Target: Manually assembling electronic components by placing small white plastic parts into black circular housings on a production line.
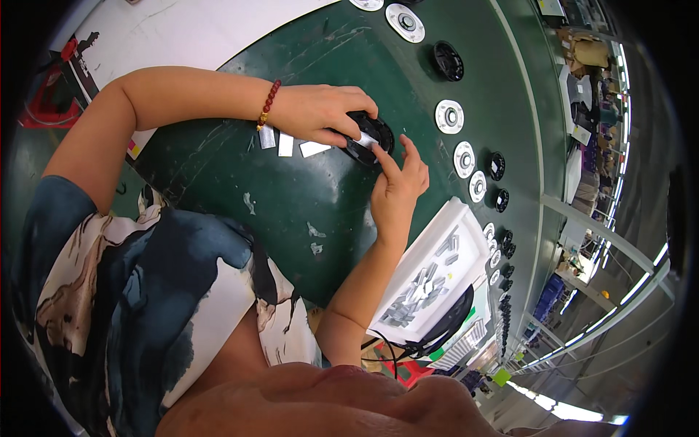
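Observation:
On the green table lies a black round part (357, 151) with a small silver rectangular piece (366, 140) across its middle. My left hand (320, 111), a red bead bracelet at its wrist, is closed over the part's near side, with thumb and bent fingers on it. The index fingertip of my right hand (399, 178) touches the silver piece or the part close to it. Its other fingers are apart and hold nothing that I can see. Beside my left hand lie three flat silver pieces (285, 144) in a loose row.
A white tray (466, 218) with many loose silver pieces stands by my right forearm. Beyond my hands runs a line of white discs (449, 116) and black round parts (448, 60). A black cable (389, 346) hangs near the tray. White board (182, 33) lies at the upper left.

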A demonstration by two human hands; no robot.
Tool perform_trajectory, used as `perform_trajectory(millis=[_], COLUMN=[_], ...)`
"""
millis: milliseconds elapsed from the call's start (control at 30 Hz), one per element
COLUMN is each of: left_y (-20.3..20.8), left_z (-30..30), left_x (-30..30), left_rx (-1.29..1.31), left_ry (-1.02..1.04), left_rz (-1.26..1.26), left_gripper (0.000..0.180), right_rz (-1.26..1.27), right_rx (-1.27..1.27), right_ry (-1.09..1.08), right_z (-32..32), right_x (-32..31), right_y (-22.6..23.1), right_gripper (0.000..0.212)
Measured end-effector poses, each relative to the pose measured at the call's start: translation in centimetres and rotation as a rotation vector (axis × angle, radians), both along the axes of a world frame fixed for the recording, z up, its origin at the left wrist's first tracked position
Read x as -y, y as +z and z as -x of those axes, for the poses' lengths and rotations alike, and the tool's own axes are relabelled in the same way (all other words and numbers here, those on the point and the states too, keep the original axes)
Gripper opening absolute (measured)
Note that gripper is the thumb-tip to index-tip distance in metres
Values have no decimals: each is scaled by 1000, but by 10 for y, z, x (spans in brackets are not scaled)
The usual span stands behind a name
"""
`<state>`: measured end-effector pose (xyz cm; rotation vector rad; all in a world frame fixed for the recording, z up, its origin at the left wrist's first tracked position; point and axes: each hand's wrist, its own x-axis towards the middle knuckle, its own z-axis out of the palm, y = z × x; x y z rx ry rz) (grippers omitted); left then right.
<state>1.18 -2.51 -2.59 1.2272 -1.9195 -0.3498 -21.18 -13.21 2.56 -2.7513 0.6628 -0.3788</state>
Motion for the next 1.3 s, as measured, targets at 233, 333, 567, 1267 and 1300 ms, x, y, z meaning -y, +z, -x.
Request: perform_trajectory(millis=[233,333,567,1267,1300], left_y=[0,2,4,15,14], left_z=[3,4,4,-31,-30], left_x=[-2,-3,0,-11,-9], left_rx=[37,35,73,-150,-104], left_ry=[25,35,36,199,193], left_rz=[25,25,26,-75,-73], left_gripper=[11,10,9,33,32], right_rz=[-50,-59,-111,57,60], right_rx=[-26,0,11,292,258], right_ry=[3,-12,-28,-309,-386], right_z=[-3,-5,0,-1,0], right_x=[-8,-12,-12,172,199], right_y=[-5,-7,-12,-16,-25], right_gripper=[36,36,37,25,25])
